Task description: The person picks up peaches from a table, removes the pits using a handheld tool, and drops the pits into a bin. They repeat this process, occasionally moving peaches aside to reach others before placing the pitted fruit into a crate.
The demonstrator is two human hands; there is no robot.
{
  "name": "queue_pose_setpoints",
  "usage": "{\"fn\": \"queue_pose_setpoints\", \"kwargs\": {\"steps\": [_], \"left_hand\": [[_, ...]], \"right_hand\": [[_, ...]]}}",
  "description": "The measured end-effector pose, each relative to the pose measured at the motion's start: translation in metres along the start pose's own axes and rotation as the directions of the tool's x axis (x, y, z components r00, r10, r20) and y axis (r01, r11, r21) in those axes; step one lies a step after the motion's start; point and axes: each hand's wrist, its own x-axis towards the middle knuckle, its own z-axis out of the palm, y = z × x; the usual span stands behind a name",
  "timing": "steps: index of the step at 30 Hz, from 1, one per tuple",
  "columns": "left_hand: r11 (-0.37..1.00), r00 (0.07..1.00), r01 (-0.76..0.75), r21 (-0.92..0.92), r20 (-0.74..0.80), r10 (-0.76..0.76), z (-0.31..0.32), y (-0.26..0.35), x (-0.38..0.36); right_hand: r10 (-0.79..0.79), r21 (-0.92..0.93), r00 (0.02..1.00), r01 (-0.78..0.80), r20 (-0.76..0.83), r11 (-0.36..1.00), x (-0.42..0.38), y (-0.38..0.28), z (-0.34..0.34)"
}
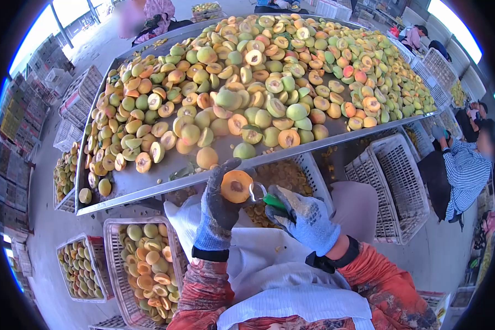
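My left hand, in a dirty blue-grey work glove, is closed around a halved peach. Its orange cut face with a dark centre is turned toward me. My right hand, gloved in light blue, grips a pitting tool by its green handle. The curved metal loop of that tool is right at the edge of the peach half. Both hands are above my lap, just in front of the metal table, where many halved and whole peaches are heaped.
Beside my left leg stands a crate of peach halves, with another crate further left. Below the table edge sits a crate of scraps. Stacked white crates are at right, near a seated person. Other people sit beyond the table.
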Motion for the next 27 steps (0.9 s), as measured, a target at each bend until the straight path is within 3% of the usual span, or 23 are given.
{"fn": "queue_pose_setpoints", "kwargs": {"steps": [1, 3, 5, 7, 8, 12, 14, 15, 17, 18, 20, 21, 22, 23, 24, 25, 26, 27], "left_hand": [[0.989, 0.993, -0.12, 0.088, 0.024, 0.118, 0.004, -0.005, -0.002], [0.987, 0.991, -0.122, 0.107, 0.066, 0.115, 0.009, -0.015, 0.0], [0.983, 0.989, -0.126, 0.135, 0.097, 0.114, 0.009, -0.019, 0.003], [0.996, 0.976, 0.089, -0.006, 0.198, -0.086, 0.009, -0.005, 0.008], [0.766, 0.902, 0.432, -0.476, 0.211, -0.378, 0.013, 0.009, 0.011], [0.729, 0.828, 0.558, -0.397, 0.206, -0.522, 0.023, 0.022, 0.021], [0.84, 0.865, 0.5, -0.209, 0.078, -0.495, 0.029, 0.012, 0.023], [0.838, 0.861, 0.507, -0.202, 0.083, -0.501, 0.031, 0.015, 0.025], [0.783, 0.789, 0.612, -0.111, 0.026, -0.613, 0.035, 0.025, 0.028], [0.781, 0.788, 0.614, -0.109, 0.03, -0.615, 0.036, 0.021, 0.029], [0.848, 0.852, 0.523, -0.09, 0.091, -0.515, 0.035, 0.009, 0.031], [0.849, 0.853, 0.521, -0.093, 0.093, -0.513, 0.037, 0.011, 0.035], [0.873, 0.902, 0.427, -0.236, 0.038, -0.43, 0.041, 0.015, 0.042], [0.874, 0.936, 0.315, -0.371, -0.033, -0.352, 0.044, 0.02, 0.045], [0.829, 0.926, 0.315, -0.462, -0.042, -0.375, 0.047, 0.024, 0.042], [0.921, 0.955, 0.217, -0.324, -0.126, -0.269, 0.056, 0.025, 0.038], [0.906, 0.921, 0.248, -0.343, -0.207, -0.33, 0.058, 0.019, 0.035], [0.888, 0.873, 0.28, -0.365, -0.287, -0.393, 0.058, 0.016, 0.034]], "right_hand": [[0.019, 0.0, 1.0, -0.019, 0.008, 1.0, 0.003, 0.001, -0.002], [-0.047, -0.175, 0.996, 0.06, 0.079, 0.983, 0.009, 0.003, -0.003], [-0.064, -0.201, 0.994, 0.082, 0.094, 0.976, 0.013, 0.01, 0.001], [-0.077, -0.283, 0.98, 0.128, 0.185, 0.951, 0.015, 0.017, 0.0], [-0.109, -0.288, 0.978, 0.158, 0.181, 0.944, 0.016, 0.022, 0.001], [-0.03, -0.251, 0.966, 0.097, 0.258, 0.963, 0.013, 0.031, 0.007], [-0.026, -0.238, 0.951, 0.104, 0.309, 0.966, 0.013, 0.03, 0.005], [-0.019, -0.233, 0.951, 0.095, 0.309, 0.968, 0.012, 0.031, 0.008], [0.022, -0.092, 0.95, 0.007, 0.312, 0.996, 0.008, 0.034, 0.012], [0.027, -0.092, 0.95, 0.002, 0.312, 0.996, 0.009, 0.032, 0.01], [0.161, 0.039, 0.926, -0.186, 0.341, 0.982, 0.014, 0.026, 0.003], [0.162, 0.036, 0.926, -0.185, 0.34, 0.982, 0.016, 0.029, 0.003], [0.271, 0.301, 0.884, -0.396, 0.381, 0.868, 0.018, 0.033, 0.002], [0.349, 0.521, 0.82, -0.561, 0.453, 0.643, 0.02, 0.035, 0.001], [0.341, 0.516, 0.823, -0.555, 0.453, 0.652, 0.023, 0.033, -0.001], [0.391, 0.587, 0.697, -0.717, 0.6, 0.377, 0.028, 0.027, -0.002], [0.372, 0.576, 0.555, -0.815, 0.744, 0.064, 0.032, 0.024, -0.003], [0.359, 0.575, 0.559, -0.815, 0.748, 0.072, 0.034, 0.023, -0.002]]}}
